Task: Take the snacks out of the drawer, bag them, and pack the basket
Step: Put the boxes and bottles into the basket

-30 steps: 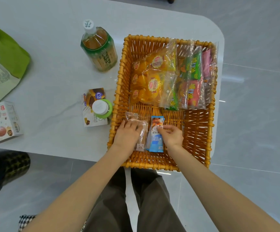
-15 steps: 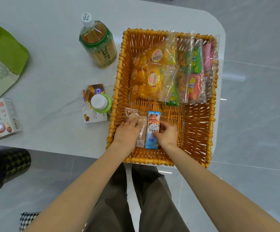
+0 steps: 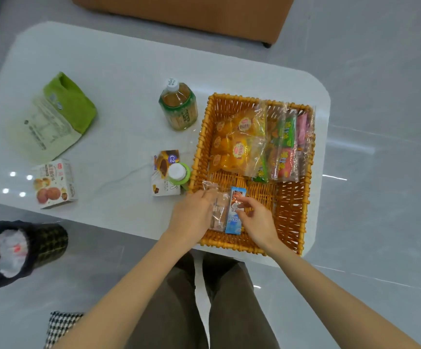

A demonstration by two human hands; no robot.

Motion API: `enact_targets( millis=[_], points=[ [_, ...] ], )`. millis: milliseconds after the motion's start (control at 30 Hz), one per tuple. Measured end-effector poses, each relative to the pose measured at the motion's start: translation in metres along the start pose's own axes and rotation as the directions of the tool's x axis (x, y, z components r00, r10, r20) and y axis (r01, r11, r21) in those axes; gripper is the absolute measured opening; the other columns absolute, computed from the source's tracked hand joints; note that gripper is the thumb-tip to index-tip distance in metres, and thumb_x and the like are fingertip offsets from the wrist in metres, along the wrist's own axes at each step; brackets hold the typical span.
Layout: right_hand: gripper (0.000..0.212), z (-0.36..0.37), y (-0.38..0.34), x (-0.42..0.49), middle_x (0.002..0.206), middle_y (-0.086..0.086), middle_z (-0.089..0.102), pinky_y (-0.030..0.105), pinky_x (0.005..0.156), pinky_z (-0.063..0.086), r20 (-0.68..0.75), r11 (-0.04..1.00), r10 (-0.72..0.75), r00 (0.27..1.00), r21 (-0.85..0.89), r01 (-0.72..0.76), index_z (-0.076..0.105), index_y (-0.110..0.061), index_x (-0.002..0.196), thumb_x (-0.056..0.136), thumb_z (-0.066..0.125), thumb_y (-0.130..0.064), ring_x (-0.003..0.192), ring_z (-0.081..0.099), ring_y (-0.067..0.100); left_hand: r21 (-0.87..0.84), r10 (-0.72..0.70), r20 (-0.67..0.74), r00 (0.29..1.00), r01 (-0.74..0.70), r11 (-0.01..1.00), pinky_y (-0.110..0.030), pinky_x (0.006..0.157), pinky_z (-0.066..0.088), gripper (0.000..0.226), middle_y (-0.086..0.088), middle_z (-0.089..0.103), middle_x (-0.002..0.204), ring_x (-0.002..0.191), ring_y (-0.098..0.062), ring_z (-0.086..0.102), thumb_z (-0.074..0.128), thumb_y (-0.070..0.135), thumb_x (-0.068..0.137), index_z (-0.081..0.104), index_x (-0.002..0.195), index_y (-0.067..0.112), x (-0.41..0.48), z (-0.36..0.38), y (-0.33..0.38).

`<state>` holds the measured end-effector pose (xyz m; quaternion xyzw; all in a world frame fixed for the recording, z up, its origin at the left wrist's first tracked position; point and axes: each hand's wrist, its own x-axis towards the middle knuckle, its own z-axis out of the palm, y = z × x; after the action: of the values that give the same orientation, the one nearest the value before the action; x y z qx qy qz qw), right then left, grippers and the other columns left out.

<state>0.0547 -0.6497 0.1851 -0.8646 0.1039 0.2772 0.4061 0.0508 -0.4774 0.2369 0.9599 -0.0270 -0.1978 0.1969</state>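
An orange wicker basket [image 3: 291,210] stands on the right end of the white table. Its far half holds a clear bag of yellow cakes [image 3: 239,144] and a clear bag of green, red and pink packets [image 3: 286,144]. In the near left corner lie a clear-wrapped brown snack [image 3: 219,212] and a blue packet [image 3: 234,217], side by side. My left hand [image 3: 191,217] rests on the clear-wrapped snack. My right hand [image 3: 254,217] pinches the blue packet near its upper part with curled fingers.
Left of the basket stand a tea bottle [image 3: 179,107], a small white-capped green bottle [image 3: 178,173] and a chocolate snack box [image 3: 164,172]. Farther left lie a green-and-white bag [image 3: 53,119] and a cake box [image 3: 53,183]. A black bin [image 3: 15,250] stands on the floor, an orange sofa [image 3: 191,11] behind.
The view has tilted up and pulled back, bringing the sofa and more table into sight. Both hands stay on the two packets; my right fingers have shifted up the blue packet.
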Motion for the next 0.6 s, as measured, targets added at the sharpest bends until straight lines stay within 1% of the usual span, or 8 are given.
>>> enact_targets(
  millis=[67,167,267,333,433,500,567,600],
  points=[
    [0.033,-0.01,-0.021,-0.013,0.119,-0.003,0.062,0.016,0.071,0.053,0.02,0.998,-0.068,0.998,-0.007,0.068,0.056,-0.02,0.128,0.096,0.056,-0.014,0.097,0.06,0.008,-0.029,-0.056,-0.05,0.997,0.054,0.998,-0.027,0.089,0.048,0.042,0.005,0.053,0.136,0.116,-0.014,0.054,0.041,0.029,0.101,0.04,0.143,0.027,-0.014,-0.026,-0.004],
    [0.029,-0.018,-0.057,-0.03,0.112,-0.007,0.063,0.012,0.071,0.049,0.03,0.987,-0.162,0.986,-0.008,0.162,0.058,-0.021,0.124,0.096,0.056,-0.014,0.095,0.059,0.008,-0.039,-0.121,-0.097,0.988,0.118,0.992,-0.03,0.085,0.048,0.04,0.004,0.055,0.135,0.114,-0.017,0.055,0.038,0.029,0.102,0.041,0.142,0.027,-0.033,-0.059,-0.021],
    [0.028,-0.015,-0.094,-0.04,0.111,-0.013,0.062,0.006,0.068,0.046,0.028,0.97,-0.242,0.97,0.017,0.242,0.059,-0.024,0.123,0.096,0.056,-0.018,0.091,0.058,0.001,-0.027,-0.205,-0.082,0.975,0.203,0.979,-0.034,0.088,0.048,0.042,0.001,0.053,0.136,0.118,-0.02,0.052,0.037,0.029,0.102,0.039,0.143,0.027,-0.046,-0.08,-0.05],
    [0.027,-0.006,-0.119,-0.041,0.111,-0.011,0.064,0.006,0.069,0.046,0.006,0.955,-0.293,0.956,0.043,0.292,0.06,-0.023,0.121,0.095,0.057,-0.017,0.09,0.059,0.0,-0.035,-0.255,-0.06,0.965,0.253,0.967,-0.035,0.092,0.046,0.043,0.001,0.05,0.139,0.121,-0.02,0.05,0.037,0.029,0.102,0.036,0.145,0.027,-0.051,-0.089,-0.073],
    [0.025,0.018,-0.151,-0.041,0.11,-0.006,0.065,0.007,0.068,0.046,-0.02,0.947,-0.305,0.952,0.1,0.306,0.062,-0.02,0.119,0.095,0.057,-0.015,0.087,0.059,0.002,-0.054,-0.302,-0.017,0.953,0.301,0.952,-0.033,0.095,0.043,0.045,0.001,0.046,0.143,0.126,-0.019,0.047,0.038,0.029,0.102,0.034,0.147,0.026,-0.053,-0.094,-0.109],
    [0.024,0.043,-0.17,-0.039,0.11,-0.005,0.065,0.005,0.068,0.045,0.01,0.947,-0.302,0.953,0.113,0.299,0.062,-0.019,0.118,0.095,0.057,-0.014,0.085,0.058,0.0,-0.064,-0.335,0.016,0.942,0.336,0.94,-0.034,0.097,0.042,0.045,-0.001,0.046,0.144,0.127,-0.02,0.047,0.038,0.028,0.102,0.033,0.147,0.025,-0.053,-0.096,-0.14],
    [0.025,0.074,-0.187,-0.032,0.112,-0.005,0.063,0.005,0.071,0.044,0.044,0.952,-0.299,0.953,0.087,0.294,0.061,-0.019,0.118,0.094,0.057,-0.014,0.088,0.057,0.002,-0.058,-0.375,0.048,0.926,0.377,0.924,-0.038,0.097,0.044,0.047,-0.004,0.044,0.144,0.126,-0.023,0.047,0.037,0.027,0.102,0.031,0.148,0.024,-0.05,-0.097,-0.174],
    [0.026,0.091,-0.194,-0.026,0.116,-0.005,0.061,0.007,0.075,0.045,0.051,0.956,-0.289,0.956,0.066,0.285,0.06,-0.018,0.119,0.094,0.058,-0.014,0.092,0.057,0.004,-0.05,-0.392,0.066,0.917,0.396,0.917,-0.04,0.096,0.045,0.048,-0.006,0.042,0.145,0.125,-0.025,0.047,0.037,0.026,0.102,0.029,0.149,0.023,-0.049,-0.096,-0.194]
  ],
)
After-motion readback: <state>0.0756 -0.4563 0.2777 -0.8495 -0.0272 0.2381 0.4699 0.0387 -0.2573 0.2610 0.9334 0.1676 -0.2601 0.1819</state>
